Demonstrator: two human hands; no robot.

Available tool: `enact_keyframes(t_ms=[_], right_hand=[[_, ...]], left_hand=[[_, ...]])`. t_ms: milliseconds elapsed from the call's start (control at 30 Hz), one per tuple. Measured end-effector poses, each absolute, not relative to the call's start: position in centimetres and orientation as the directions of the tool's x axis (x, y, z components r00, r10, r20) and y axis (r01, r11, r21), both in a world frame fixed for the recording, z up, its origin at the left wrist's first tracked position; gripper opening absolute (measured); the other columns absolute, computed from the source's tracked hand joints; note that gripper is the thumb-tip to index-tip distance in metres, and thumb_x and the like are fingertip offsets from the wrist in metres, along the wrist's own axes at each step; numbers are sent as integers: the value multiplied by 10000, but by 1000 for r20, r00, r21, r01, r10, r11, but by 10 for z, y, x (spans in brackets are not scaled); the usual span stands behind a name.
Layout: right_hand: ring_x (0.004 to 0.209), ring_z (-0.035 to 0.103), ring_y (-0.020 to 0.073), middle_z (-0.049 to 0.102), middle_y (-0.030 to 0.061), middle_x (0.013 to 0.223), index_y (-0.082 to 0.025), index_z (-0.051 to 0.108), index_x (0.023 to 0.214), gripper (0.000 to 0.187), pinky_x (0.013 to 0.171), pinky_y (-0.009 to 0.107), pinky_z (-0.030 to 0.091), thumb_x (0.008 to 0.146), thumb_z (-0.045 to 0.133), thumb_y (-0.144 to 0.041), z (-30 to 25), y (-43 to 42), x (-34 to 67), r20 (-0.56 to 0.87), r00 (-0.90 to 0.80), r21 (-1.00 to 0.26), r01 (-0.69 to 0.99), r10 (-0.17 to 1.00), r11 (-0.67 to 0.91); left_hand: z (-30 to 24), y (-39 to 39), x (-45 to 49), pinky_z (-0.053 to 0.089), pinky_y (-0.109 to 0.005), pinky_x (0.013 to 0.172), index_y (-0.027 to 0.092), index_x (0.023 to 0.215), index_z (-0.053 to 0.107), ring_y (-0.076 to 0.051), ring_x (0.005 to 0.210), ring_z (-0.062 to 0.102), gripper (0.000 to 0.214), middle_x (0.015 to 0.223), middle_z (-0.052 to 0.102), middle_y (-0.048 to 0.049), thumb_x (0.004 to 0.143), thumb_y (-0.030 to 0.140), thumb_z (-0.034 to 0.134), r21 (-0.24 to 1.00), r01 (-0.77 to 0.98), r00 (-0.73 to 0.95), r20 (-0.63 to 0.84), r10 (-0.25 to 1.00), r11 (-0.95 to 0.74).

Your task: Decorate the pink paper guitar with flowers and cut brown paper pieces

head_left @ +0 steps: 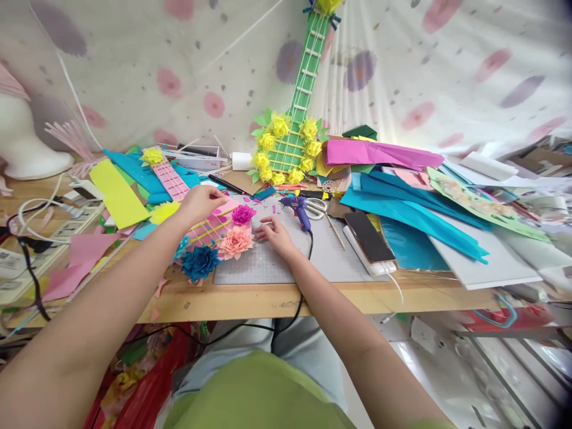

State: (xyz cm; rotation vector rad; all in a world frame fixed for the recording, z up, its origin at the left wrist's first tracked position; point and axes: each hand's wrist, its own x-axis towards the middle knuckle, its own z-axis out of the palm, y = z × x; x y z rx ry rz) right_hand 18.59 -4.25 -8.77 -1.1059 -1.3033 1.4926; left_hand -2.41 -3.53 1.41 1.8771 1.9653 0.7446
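A pink paper guitar (pixel 170 180) lies at an angle left of the middle, with yellow strips and thin strings across its body. Paper flowers edge it: a dark blue one (pixel 199 262), a peach one (pixel 236 242), a magenta one (pixel 243 214) and a yellow one (pixel 163 212). Over its upper body is my left hand (pixel 202 204), fingertips drawn together; anything between them is too small to make out. Beside the peach flower, my right hand (pixel 276 236) rests low over the grey cutting mat (pixel 250 271), fingers loosely bent and apart, holding nothing visible.
A blue glue gun (pixel 298 210) with a black cord lies beyond my right hand, near white-handled scissors (pixel 316 207). A phone (pixel 369 236) and blue paper sheets (pixel 415 223) are to the right. Behind stands a green paper guitar (pixel 300 101). A power strip (pixel 74 229) sits left.
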Motion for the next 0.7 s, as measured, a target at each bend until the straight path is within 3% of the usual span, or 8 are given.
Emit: enact_keyframes(t_ms=[233, 433, 533, 700], right_hand=[[506, 544, 65, 577, -46, 652, -203, 491, 809, 101, 507, 192, 433, 797, 472, -301, -104, -41, 202, 87, -61, -986, 135, 994, 95], [493, 524, 71, 578, -42, 642, -212, 484, 791, 143, 490, 193, 416, 794, 467, -355, -105, -41, 203, 98, -41, -976, 193, 994, 104], [497, 518, 74, 580, -36, 640, -209, 480, 778, 158, 476, 190, 408, 789, 471, -367, -104, -42, 204, 94, -57, -975, 195, 994, 104], [482, 507, 72, 576, -33, 631, -204, 484, 781, 194, 465, 193, 399, 770, 495, -398, -104, -42, 209, 68, -90, -984, 157, 994, 81]], left_hand=[[-1, -43, 3, 416, -345, 891, 207, 931, 688, -225, 991, 537, 312, 977, 611, -56, 647, 336, 675, 364, 854, 317, 205, 926, -373], [-10, -32, 15, 414, -374, 887, 182, 740, 690, -238, 946, 542, 133, 870, 602, -70, 676, 293, 652, 349, 861, 321, 193, 927, -371], [-6, -28, 16, 432, -358, 841, 178, 642, 660, -224, 887, 560, 126, 803, 608, -59, 677, 297, 640, 455, 828, 275, 183, 944, -329], [9, -29, 13, 465, -316, 746, 155, 673, 592, -161, 724, 591, 133, 709, 629, -21, 669, 268, 664, 850, 520, 123, 26, 992, -86]])
